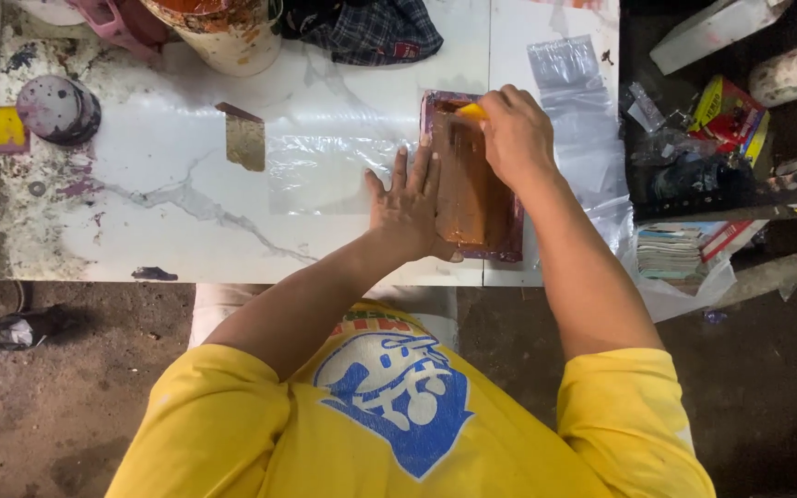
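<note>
I look down at a white table (pixel 186 203) from above. Far left sits a round lid (pixel 59 109). Next comes a small gold card (pixel 244 138) lying flat, then a sheet of clear plastic (pixel 325 171). At the top is a messy paint bucket (pixel 228 32).

My left hand (pixel 408 207) lies flat with its fingers spread. It presses on the left edge of the block (pixel 472 198) and holds nothing. The block is a long brown slab. Its long side runs from the far end of the table toward me. It lies just right of my left hand.

My right hand (pixel 517 136) is at the far end of the block. It pinches a yellow scraper (pixel 472 112) tight, and the scraper touches the wet brown top there.
</note>
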